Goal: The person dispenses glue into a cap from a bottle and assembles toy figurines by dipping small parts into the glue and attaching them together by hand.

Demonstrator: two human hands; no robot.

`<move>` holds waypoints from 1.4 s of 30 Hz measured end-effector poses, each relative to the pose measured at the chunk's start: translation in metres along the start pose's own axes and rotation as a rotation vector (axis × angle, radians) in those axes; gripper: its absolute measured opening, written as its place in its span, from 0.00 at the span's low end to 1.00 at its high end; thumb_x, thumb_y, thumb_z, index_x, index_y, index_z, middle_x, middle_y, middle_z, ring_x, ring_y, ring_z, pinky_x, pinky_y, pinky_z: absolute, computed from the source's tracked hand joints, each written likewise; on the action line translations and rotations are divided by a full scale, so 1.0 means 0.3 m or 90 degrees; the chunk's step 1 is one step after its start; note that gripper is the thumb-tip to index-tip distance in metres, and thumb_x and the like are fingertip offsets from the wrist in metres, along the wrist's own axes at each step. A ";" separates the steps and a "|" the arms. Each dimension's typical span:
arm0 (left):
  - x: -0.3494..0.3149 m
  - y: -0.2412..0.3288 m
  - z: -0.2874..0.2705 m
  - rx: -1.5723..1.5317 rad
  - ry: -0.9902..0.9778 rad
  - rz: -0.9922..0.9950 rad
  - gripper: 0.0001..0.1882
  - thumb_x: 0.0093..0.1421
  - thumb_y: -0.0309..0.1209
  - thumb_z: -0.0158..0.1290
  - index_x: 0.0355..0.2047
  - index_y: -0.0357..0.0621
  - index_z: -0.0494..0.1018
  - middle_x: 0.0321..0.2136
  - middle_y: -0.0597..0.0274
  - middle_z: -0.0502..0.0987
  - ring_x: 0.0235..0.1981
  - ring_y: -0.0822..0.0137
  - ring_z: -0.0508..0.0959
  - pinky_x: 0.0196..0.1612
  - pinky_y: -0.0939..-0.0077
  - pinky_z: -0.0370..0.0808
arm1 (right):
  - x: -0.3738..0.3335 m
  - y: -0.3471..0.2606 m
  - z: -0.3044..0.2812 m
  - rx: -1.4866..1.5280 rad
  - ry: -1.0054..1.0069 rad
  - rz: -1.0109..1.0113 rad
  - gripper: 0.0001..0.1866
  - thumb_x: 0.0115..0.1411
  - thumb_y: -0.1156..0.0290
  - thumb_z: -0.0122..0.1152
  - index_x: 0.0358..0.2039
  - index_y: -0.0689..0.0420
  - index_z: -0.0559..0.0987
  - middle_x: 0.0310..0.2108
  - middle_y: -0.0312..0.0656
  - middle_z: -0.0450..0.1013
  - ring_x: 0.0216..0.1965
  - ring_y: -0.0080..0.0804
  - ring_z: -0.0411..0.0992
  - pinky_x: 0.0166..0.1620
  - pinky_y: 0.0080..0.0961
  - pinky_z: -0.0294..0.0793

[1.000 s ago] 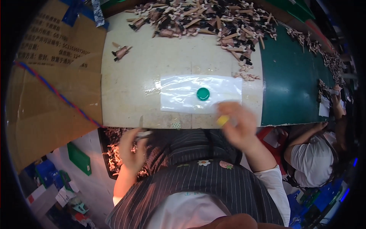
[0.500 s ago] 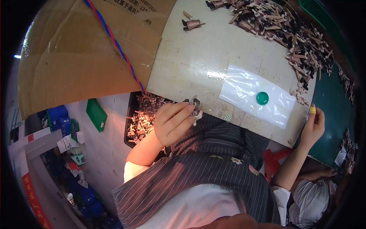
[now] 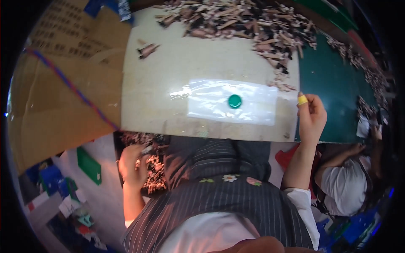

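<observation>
Cap [image 3: 235,100] on plastic sheet [image 3: 253,103] — parts heap [image 3: 253,25] behind, cardboard [image 3: 63,84] left.

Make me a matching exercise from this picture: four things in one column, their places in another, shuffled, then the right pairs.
Things:
1. green cap
2. left hand
3. right hand
4. cardboard sheet

Places:
A. at the table's right front edge, a yellow wrap on one finger
B. left of the pale tabletop, a blue and red cord across it
C. on the clear plastic bag
D. below the table edge, in a bin of small parts

Pairs: 1-C, 2-D, 3-A, 4-B
</observation>
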State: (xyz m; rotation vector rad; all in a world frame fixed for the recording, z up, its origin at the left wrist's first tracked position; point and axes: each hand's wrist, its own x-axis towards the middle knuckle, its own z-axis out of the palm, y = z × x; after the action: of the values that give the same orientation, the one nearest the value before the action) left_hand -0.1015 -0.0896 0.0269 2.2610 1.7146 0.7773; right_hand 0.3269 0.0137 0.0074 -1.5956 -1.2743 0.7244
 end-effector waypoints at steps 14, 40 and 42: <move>0.276 0.233 0.263 -0.408 0.037 0.417 0.16 0.47 0.24 0.61 0.36 0.31 0.73 0.35 0.47 0.77 0.35 0.53 0.79 0.35 0.66 0.79 | -0.204 -0.192 0.229 0.579 -0.663 0.370 0.28 0.55 0.69 0.66 0.55 0.66 0.69 0.46 0.47 0.74 0.49 0.33 0.72 0.51 0.26 0.71; 0.147 0.245 0.237 -0.385 -0.035 0.291 0.15 0.48 0.19 0.59 0.37 0.33 0.71 0.32 0.50 0.77 0.33 0.55 0.79 0.36 0.68 0.77 | -0.293 -0.172 0.244 0.531 -0.688 0.440 0.15 0.61 0.74 0.58 0.47 0.66 0.73 0.40 0.43 0.76 0.41 0.24 0.74 0.46 0.19 0.73; 0.089 0.186 0.190 -0.331 -0.125 0.192 0.18 0.46 0.20 0.61 0.39 0.34 0.72 0.34 0.50 0.77 0.34 0.53 0.79 0.37 0.65 0.76 | -0.277 -0.172 0.221 0.424 -0.668 0.395 0.15 0.61 0.74 0.58 0.47 0.66 0.73 0.39 0.43 0.76 0.39 0.24 0.75 0.45 0.19 0.74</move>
State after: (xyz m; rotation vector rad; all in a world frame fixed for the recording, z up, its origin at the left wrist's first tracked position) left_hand -0.0205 -0.0731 0.0121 2.1499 0.9555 0.8971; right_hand 0.2248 -0.0443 0.0206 -0.9982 -0.9635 2.3042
